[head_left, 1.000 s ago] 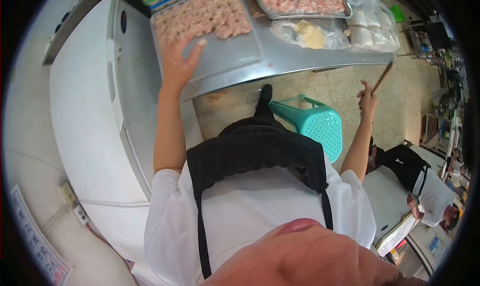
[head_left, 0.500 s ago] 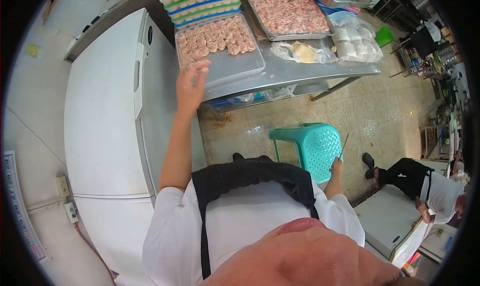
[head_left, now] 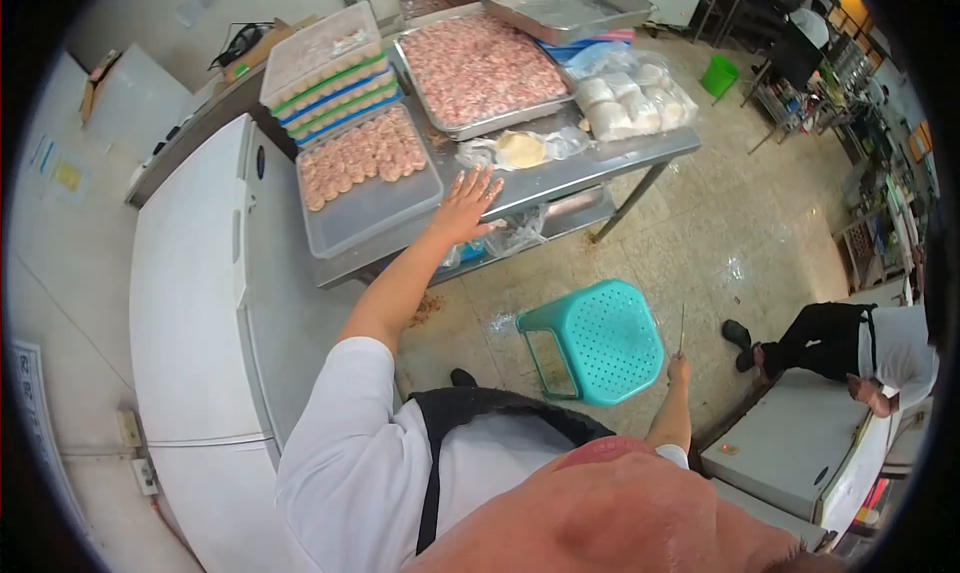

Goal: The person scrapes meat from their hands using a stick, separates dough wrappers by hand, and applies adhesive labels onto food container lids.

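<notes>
My left hand (head_left: 467, 203) reaches out over the front edge of the metal table, open with its fingers spread. Just beyond its fingertips lies a pale yellow round stack (head_left: 522, 150) on an opened plastic bag. To its left is a clear tray (head_left: 352, 228) with rows of meat-filled dumplings (head_left: 362, 158) at its far end. My right hand (head_left: 679, 369) is low on the right, closed around a thin, stick-like tool (head_left: 683, 325) that points up. A large metal pan of minced meat (head_left: 485, 68) stands behind the yellow stack.
Stacked trays with green and blue rims (head_left: 330, 78) stand at the table's back left. Bagged white rounds (head_left: 635, 108) lie on the right. A turquoise stool (head_left: 610, 343) stands before me, a white fridge (head_left: 195, 303) at left. Another person (head_left: 850, 358) is at right.
My left hand has moved right, from over the dumpling tray to near the yellow stack, and its fingers have spread. My right hand still holds the thin tool. The view has shifted.
</notes>
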### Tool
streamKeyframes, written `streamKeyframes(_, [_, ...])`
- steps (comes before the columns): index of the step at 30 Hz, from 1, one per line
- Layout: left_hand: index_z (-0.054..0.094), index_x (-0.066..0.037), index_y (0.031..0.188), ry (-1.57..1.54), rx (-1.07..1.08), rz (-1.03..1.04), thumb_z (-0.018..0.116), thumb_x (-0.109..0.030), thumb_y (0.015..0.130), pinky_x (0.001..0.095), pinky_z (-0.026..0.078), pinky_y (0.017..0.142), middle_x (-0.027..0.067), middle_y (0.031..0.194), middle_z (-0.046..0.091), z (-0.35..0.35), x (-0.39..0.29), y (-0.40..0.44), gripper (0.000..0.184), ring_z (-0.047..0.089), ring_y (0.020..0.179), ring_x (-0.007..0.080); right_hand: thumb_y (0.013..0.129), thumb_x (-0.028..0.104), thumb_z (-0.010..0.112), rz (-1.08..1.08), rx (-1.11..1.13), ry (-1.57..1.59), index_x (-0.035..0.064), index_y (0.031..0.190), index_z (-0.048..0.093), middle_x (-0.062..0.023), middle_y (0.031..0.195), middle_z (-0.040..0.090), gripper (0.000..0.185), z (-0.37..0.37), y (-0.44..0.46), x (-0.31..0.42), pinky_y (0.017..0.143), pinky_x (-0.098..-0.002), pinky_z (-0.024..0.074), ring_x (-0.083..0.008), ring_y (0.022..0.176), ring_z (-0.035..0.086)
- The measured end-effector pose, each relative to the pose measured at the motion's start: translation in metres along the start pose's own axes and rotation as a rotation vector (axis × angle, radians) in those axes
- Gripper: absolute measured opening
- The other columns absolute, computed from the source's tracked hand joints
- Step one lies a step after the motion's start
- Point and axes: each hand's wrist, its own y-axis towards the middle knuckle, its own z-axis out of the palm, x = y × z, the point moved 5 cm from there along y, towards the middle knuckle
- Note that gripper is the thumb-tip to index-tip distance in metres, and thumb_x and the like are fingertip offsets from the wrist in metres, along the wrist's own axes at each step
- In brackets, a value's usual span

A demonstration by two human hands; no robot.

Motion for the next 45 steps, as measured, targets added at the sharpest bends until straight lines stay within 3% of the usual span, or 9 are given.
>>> streamKeyframes(8, [0.02, -0.017, 0.15, 0.153, 0.012, -0.013, 0.073, -0.035, 0.076, 0.0511, 0.017, 0.115, 0.0115, 0.156, 0.013, 0.017, -0.01, 0.013, 0.093, 0.016, 0.143, 0.0312, 0.096, 0.033, 0.045, 0.399, 0.374, 0.321, 0.0217, 0.145, 0.034, -0.0216, 0.123, 0.057, 0.052, -0.002, -0.022, 0.023, 0.068, -0.0509, 0.0551, -0.0346, 0.1, 0.062])
streamKeyframes(18, [0.02, -0.014, 0.149, 0.023, 0.022, -0.102, 0.076, -0.03, 0.071, 0.0481, 0.015, 0.117, 0.0129, 0.156, 0.013, 0.012, -0.002, 0.02, 0.097, 0.014, 0.144, 0.0316, 0.094, 0.025, 0.048, -0.169, 0.701, 0.132, 0.0238, 0.145, 0.033, -0.0224, 0.127, 0.056, 0.053, 0.048, -0.053, 0.178, 0.058, -0.0392, 0.0579, -0.0341, 0.103, 0.062])
streamKeyframes(22, [0.021, -0.014, 0.149, 0.029, 0.015, -0.117, 0.075, -0.032, 0.071, 0.0482, 0.014, 0.117, 0.0132, 0.156, 0.014, 0.016, -0.002, 0.018, 0.097, 0.015, 0.143, 0.0324, 0.095, 0.026, 0.046, -1.068, 0.442, 0.043, 0.0192, 0.147, 0.029, -0.0213, 0.117, 0.061, 0.055, 0.184, 0.002, 0.212, 0.056, -0.0374, 0.0568, -0.0289, 0.081, 0.068])
streamKeyframes(25, [0.021, -0.014, 0.149, 0.039, 0.023, -0.123, 0.076, -0.034, 0.071, 0.0497, 0.016, 0.116, 0.013, 0.156, 0.015, 0.018, 0.002, 0.021, 0.097, 0.016, 0.143, 0.0323, 0.096, 0.027, 0.044, -0.451, 0.862, 0.053, 0.0207, 0.149, 0.024, -0.0205, 0.106, 0.065, 0.057, 0.144, -0.055, 0.263, 0.053, -0.0389, 0.0566, -0.0287, 0.065, 0.067])
streamKeyframes(28, [0.021, -0.013, 0.149, 0.045, 0.027, -0.117, 0.076, -0.036, 0.071, 0.0507, 0.016, 0.116, 0.0129, 0.156, 0.015, 0.018, -0.001, 0.021, 0.098, 0.016, 0.143, 0.0324, 0.097, 0.028, 0.043, -0.619, 0.88, -0.093, 0.0219, 0.15, 0.019, -0.0206, 0.102, 0.066, 0.059, 0.182, -0.079, 0.274, 0.052, -0.0396, 0.0561, -0.0287, 0.061, 0.067])
streamKeyframes(33, [0.023, -0.013, 0.149, 0.027, 0.03, -0.131, 0.076, -0.034, 0.069, 0.05, 0.013, 0.117, 0.0145, 0.156, 0.014, 0.019, 0.004, 0.019, 0.098, 0.014, 0.144, 0.0329, 0.094, 0.022, 0.045, -0.945, 0.816, -0.053, 0.001, 0.147, 0.014, -0.0319, 0.12, 0.054, 0.064, 0.244, -0.167, 0.321, 0.087, -0.0474, 0.0492, -0.042, 0.099, 0.063])
streamKeyframes(36, [0.022, -0.013, 0.149, 0.004, 0.01, -0.134, 0.077, -0.033, 0.068, 0.0502, 0.013, 0.117, 0.0144, 0.156, 0.014, 0.021, 0.0, 0.019, 0.099, 0.014, 0.144, 0.0329, 0.094, 0.023, 0.047, -0.898, 1.193, -0.053, -0.0031, 0.145, 0.018, -0.0345, 0.128, 0.046, 0.064, 0.226, -0.204, 0.366, 0.088, -0.0466, 0.0496, -0.0419, 0.1, 0.062])
streamKeyframes(41, [0.022, -0.013, 0.149, 0.007, 0.037, -0.146, 0.077, -0.032, 0.068, 0.0501, 0.012, 0.117, 0.0134, 0.156, 0.014, 0.015, 0.001, 0.019, 0.099, 0.013, 0.144, 0.0327, 0.094, 0.022, 0.047, -1.118, 1.164, -0.16, -0.0018, 0.141, 0.03, -0.0331, 0.127, 0.048, 0.055, 0.273, -0.186, 0.334, 0.079, -0.0443, 0.0554, -0.0403, 0.09, 0.065])
streamKeyframes(45, [0.02, -0.014, 0.149, 0.016, 0.052, -0.147, 0.077, -0.032, 0.069, 0.0494, 0.012, 0.117, 0.0131, 0.156, 0.014, 0.017, 0.0, 0.02, 0.1, 0.013, 0.144, 0.0324, 0.094, 0.02, 0.046, -0.688, 1.208, -0.117, 0.0024, 0.135, 0.041, -0.0314, 0.121, 0.053, 0.045, 0.143, -0.173, 0.353, 0.074, -0.0417, 0.0568, -0.0374, 0.088, 0.066])
